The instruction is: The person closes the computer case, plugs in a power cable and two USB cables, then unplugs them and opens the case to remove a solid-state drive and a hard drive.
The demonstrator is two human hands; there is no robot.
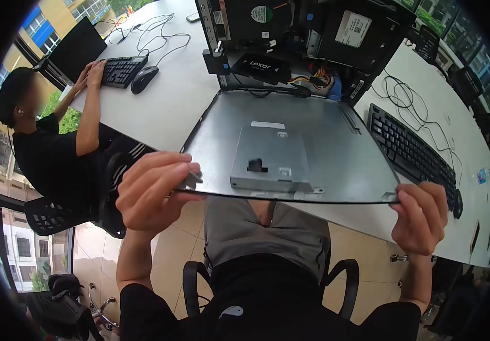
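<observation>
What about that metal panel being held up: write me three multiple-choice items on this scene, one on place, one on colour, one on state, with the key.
1. Where is the computer case?
A. On the floor
B. On the white table, beyond the metal panel
C. On a chair

2. What colour is the metal panel?
A. Red
B. Yellow
C. Grey

3. How is the metal panel held?
A. By the left hand and the right hand, one at each near corner
B. By one hand only
C. It lies flat on the table, untouched

Key:
1 B, the case stands on the tabletop behind the panel's far edge.
2 C, its surface is a dull grey.
3 A, both hands are closed on the near corners, and the near edge hangs over the person's lap.
</observation>
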